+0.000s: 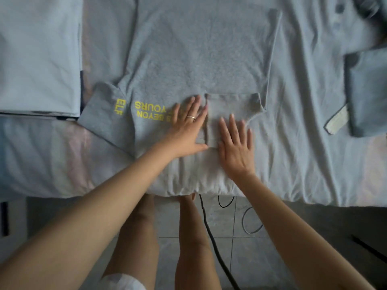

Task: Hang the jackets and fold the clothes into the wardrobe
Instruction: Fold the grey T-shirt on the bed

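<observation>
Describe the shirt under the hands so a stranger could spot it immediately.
On the bed, look to the middle, where the left hand and right hand press flat. Beneath them lies the grey T-shirt, spread out with one sleeve folded inward. Unlike the plain folded garments at either side, it bears yellow lettering.

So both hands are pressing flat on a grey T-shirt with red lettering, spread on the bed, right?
Not quite. The head view shows the lettering is yellow, not red. Otherwise yes: the left hand and right hand press flat on the grey T-shirt spread on the bed.
</observation>
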Tool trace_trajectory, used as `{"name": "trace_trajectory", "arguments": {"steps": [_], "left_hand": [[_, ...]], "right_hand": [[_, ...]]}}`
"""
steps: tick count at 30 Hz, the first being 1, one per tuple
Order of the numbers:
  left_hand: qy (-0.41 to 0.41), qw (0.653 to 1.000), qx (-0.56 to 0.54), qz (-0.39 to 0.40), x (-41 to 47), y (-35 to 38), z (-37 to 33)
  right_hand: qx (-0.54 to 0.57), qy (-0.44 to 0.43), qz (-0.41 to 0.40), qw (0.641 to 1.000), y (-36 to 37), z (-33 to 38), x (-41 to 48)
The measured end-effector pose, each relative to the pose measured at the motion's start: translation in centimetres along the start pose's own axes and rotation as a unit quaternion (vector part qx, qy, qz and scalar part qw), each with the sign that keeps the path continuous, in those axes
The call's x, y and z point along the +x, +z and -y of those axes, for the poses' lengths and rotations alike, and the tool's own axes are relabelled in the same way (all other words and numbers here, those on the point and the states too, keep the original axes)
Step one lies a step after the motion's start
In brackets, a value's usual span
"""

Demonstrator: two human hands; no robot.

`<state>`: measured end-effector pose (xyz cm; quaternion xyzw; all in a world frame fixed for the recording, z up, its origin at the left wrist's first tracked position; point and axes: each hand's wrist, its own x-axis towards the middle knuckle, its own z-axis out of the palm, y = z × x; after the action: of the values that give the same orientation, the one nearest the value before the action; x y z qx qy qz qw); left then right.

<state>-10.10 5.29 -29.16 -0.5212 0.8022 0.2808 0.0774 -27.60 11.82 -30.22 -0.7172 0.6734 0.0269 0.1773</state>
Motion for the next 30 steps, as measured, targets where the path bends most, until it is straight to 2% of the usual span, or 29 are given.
{"name": "trace_trajectory", "arguments": {"steps": [2,4,5,9,14,17,20,22,23,25,26,27,28,30], "left_hand": [[-0.048,0.993,-0.073,-0.076,-2.6,-1.1,2.3],[-0.106,0.979,-0.065,-0.163,-5.0,-1.9,5.3],[-0.148,0.972,-0.043,-0.18,-6.4,-2.2,7.3],[-0.287,0.944,-0.024,-0.159,-9.8,-3.0,13.3],[-0.348,0.926,-0.035,-0.139,-9.3,-3.8,14.5],[-0.407,0.902,-0.037,-0.142,-8.4,-4.8,14.2],[-0.377,0.904,-0.036,-0.2,-8.6,-5.2,14.3],[-0.357,0.894,-0.121,-0.243,-9.1,-5.2,14.1],[-0.359,0.876,-0.203,-0.25,-9.2,-5.3,14.1],[-0.364,0.809,-0.38,-0.259,-9.1,-5.7,14.3],[-0.349,0.782,-0.444,-0.264,-9.2,-6.1,14.2],[-0.326,0.769,-0.482,-0.264,-9.3,-6.6,13.6],[-0.291,0.769,-0.508,-0.256,-9.3,-7.2,12.7],[-0.206,0.751,-0.589,-0.215,-9.2,-7.9,10.4]], "right_hand": [[-0.007,0.032,0.015,0.999,0.8,-0.6,-1.5],[-0.026,0.033,-0.007,0.999,0.6,-0.2,-1.4],[-0.027,0.011,-0.027,0.999,0.1,0.9,-0.7],[0.028,-0.122,-0.083,0.989,-0.8,6.2,2.2],[0.117,-0.178,-0.005,0.977,-0.7,14.4,5.6],[0.185,-0.149,0.051,0.97,-0.1,18.6,6.3],[0.256,-0.055,0.085,0.961,0.9,20.8,6.1],[0.301,0.01,0.118,0.946,1.4,20.7,6.3],[0.321,0.029,0.14,0.936,1.6,20.3,6.6],[0.37,0.029,0.176,0.912,1.5,19.7,7.2],[0.409,0.034,0.193,0.891,1.3,19.4,7.5],[0.452,0.055,0.213,0.865,0.9,19.0,7.9],[0.5,0.093,0.239,0.827,0.2,18.4,8.1],[0.613,0.171,0.3,0.71,-1.4,16.9,8.5]]}}
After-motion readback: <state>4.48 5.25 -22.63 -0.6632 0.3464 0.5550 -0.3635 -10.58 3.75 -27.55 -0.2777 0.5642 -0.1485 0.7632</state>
